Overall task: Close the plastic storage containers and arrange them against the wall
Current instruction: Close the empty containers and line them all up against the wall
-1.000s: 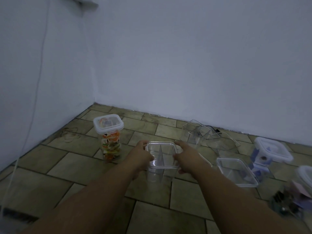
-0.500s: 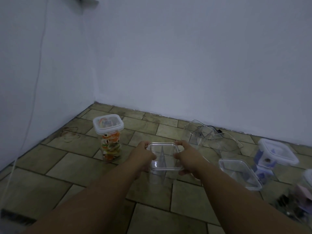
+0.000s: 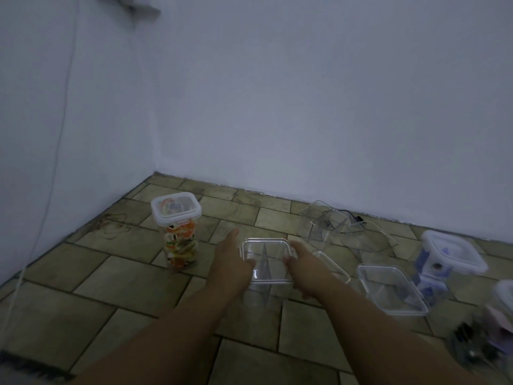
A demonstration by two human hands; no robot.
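Head view: clasps the upright clear container (image 3: pixel 265 259) between left grip (image 3: pixel 230 263) and right grip (image 3: pixel 305 269), both curled at its rim; probably needs pushing straight ahead to the wall (image 3: pixel 305 107).

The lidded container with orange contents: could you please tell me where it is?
In the head view the lidded container stands upright on the floor, left of the left hand and the clear container it holds, short of the back wall.

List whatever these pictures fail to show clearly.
Head view:
- Dark clutter, bottom right: motion-blurred, cannot be identified.
- Tub: cut off by the right edge.
- Wall fixture: cut off by the top edge.
- Container rim sides: covered by left hand and right hand.
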